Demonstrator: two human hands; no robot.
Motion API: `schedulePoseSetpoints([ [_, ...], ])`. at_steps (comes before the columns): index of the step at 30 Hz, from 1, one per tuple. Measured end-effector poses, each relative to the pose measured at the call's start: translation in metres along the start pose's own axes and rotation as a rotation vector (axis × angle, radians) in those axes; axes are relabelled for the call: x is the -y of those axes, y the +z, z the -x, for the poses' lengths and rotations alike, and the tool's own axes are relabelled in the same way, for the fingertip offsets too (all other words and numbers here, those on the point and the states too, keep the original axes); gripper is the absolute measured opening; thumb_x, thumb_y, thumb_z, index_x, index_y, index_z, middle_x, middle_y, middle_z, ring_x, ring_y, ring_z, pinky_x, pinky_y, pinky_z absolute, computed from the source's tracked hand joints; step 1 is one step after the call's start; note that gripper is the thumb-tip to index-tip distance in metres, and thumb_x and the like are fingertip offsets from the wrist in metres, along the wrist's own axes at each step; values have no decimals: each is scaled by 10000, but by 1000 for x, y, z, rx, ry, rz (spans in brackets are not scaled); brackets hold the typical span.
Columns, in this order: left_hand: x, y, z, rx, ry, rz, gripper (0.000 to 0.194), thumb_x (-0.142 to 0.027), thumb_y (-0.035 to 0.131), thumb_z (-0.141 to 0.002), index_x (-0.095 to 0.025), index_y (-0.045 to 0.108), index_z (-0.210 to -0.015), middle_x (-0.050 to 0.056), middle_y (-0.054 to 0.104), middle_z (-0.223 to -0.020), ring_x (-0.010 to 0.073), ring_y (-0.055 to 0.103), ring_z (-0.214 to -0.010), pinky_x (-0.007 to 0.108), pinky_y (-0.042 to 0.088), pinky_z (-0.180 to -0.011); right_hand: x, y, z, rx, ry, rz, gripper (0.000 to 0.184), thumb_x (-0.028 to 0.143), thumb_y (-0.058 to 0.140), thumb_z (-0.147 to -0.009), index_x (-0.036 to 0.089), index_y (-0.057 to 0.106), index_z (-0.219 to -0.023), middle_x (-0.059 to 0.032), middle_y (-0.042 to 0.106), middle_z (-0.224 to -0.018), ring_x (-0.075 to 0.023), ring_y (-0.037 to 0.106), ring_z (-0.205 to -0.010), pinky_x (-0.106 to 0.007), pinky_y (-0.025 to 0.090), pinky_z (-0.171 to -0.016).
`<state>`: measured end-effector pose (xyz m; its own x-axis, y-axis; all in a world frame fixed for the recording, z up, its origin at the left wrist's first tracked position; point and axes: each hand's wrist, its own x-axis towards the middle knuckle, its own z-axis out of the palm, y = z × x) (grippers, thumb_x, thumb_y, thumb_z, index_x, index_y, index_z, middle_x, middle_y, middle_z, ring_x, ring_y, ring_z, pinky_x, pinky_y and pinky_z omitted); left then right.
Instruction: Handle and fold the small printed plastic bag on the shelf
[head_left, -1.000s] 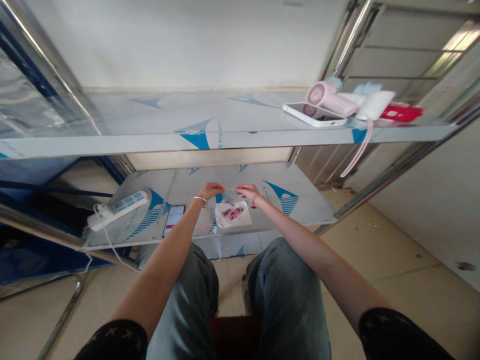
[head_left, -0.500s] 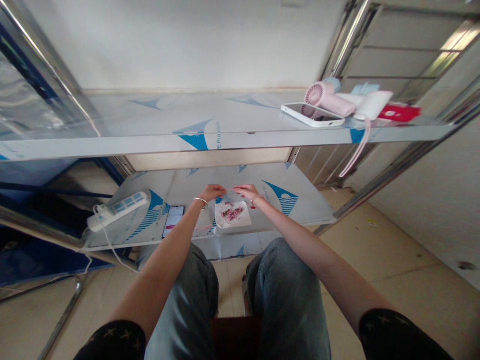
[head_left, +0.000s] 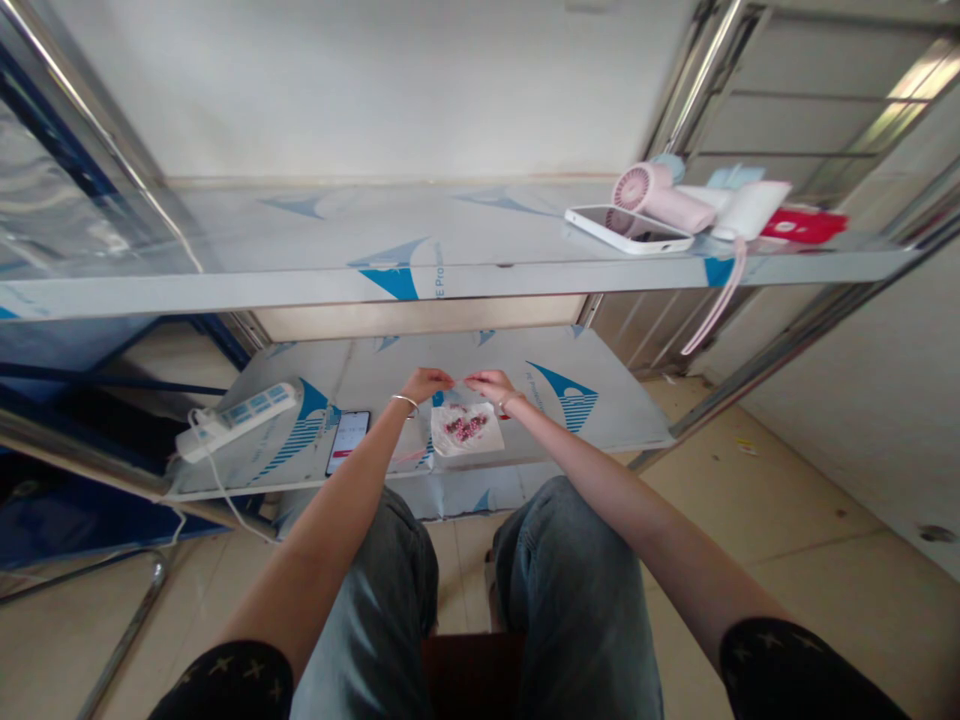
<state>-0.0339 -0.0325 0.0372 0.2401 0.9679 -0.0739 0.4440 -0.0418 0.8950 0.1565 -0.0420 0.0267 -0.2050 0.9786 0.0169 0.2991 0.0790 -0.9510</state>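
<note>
The person's left hand (head_left: pixel 431 382) and right hand (head_left: pixel 489 384) are near each other, both arms stretched forward.

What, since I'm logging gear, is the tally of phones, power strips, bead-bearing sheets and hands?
Flat white-framed phone and flat dark-edged phone: 2
Long white plastic power strip: 1
White square sheet with pink beads: 1
Bare left hand and right hand: 2
Total: 6

Pink beads (head_left: pixel 466 428) on white paper (head_left: pixel 491 441)
</note>
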Motion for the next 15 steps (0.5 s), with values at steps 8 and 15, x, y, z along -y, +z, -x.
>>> schedulePoseSetpoints([
  [8, 4, 2, 0, 37, -14, 59, 151, -218, 638, -647, -131, 697, -755, 29, 684, -721, 126, 550, -669, 230, 419, -628, 2, 4, 0, 18, -37, 74, 72, 161, 650, -721, 141, 714, -747, -59, 713, -850, -170, 642, -811, -272, 486, -795],
  [15, 8, 6, -5, 65, 26, -45, 139, -207, 615, -696, -122, 695, -770, 21, 690, -721, 127, 544, -676, 233, 429, -663, -5, 7, -5, 50, -44, 178, 104, 148, 630, -740, 137, 723, -784, -46, 718, -864, -166, 654, -819, -249, 494, -774],
])
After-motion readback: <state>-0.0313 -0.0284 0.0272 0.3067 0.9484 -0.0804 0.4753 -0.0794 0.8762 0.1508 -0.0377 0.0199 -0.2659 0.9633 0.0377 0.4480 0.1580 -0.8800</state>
